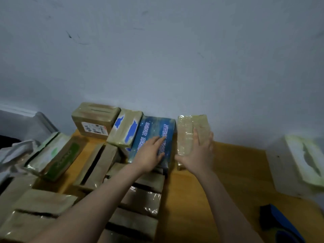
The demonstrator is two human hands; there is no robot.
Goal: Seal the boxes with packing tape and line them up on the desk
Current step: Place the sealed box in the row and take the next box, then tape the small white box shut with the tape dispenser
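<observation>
head: taped box (188,125) under right fingers (196,137); blue box (154,128) under left fingers (157,140).

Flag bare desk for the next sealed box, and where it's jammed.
Free: bare wood desk between the taped brown box under the right hand and the white tissue box, running forward to the blue object. Jammed: everything left of the blue box under the left hand; boxes there lie packed and overlapping.

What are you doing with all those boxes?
A person is lining up taped boxes against the wall on a wooden desk. The left hand rests flat on the blue box, and the right hand presses on the tape-wrapped brown box beside it, at the row's right end. More boxes lie piled at the left.
</observation>
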